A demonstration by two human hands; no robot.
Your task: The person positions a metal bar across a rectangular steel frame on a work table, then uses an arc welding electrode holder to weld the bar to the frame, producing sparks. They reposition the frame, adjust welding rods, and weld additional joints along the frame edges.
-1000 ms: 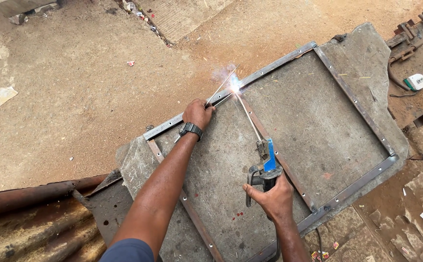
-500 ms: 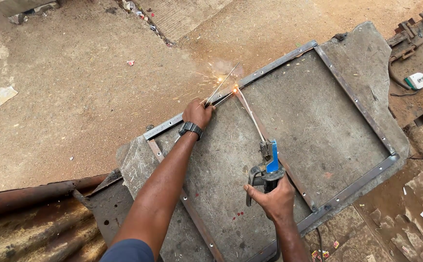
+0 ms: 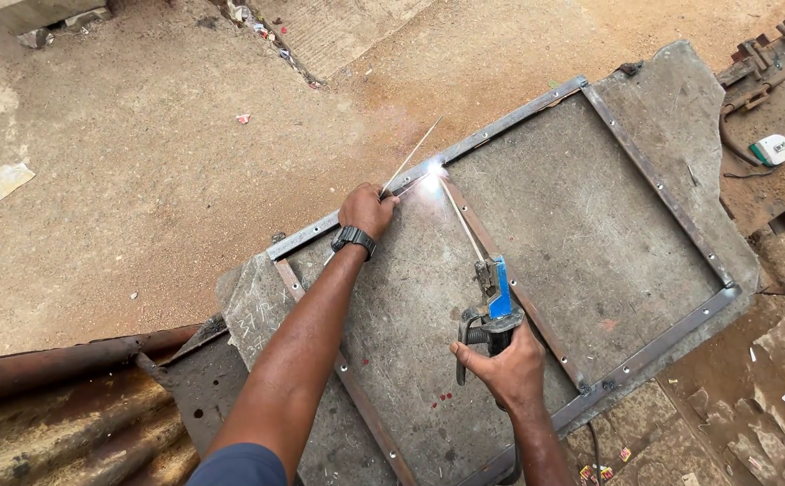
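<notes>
Right hand (image 3: 511,367): fingers closed round the grip of a blue-and-black electrode holder (image 3: 493,306), just inside the frame's (image 3: 500,120) near-right rail. Electrode (image 3: 461,220) runs from the holder up to the frame's far rail; bright arc (image 3: 432,171) at its tip, right on that rail.

Left hand (image 3: 365,211): fingers closed on a thin rod (image 3: 412,155), pressed down on the far rail just left of the arc. Rod tilts up and away past the frame's outer edge. Black watch (image 3: 354,238) on that wrist.

Frame is flat steel strip, rectangular, lying flat on a grey slab (image 3: 581,234) that serves as the worktop. A diagonal strip (image 3: 523,297) crosses inside the frame from the arc point toward the near-right rail; the holder sits over it. Holes show along the near-right rail.

Around the frame: sandy ground (image 3: 140,180) beyond the far rail, with a paper scrap (image 3: 5,178) well off to the left. Rusty corrugated sheet (image 3: 59,414) past the frame's left corner. White-and-green object (image 3: 773,148) and dark metal scrap (image 3: 770,54) well beyond the right corner. Cable (image 3: 592,445) shows just outside the near-right rail; can't tell where it ends.
</notes>
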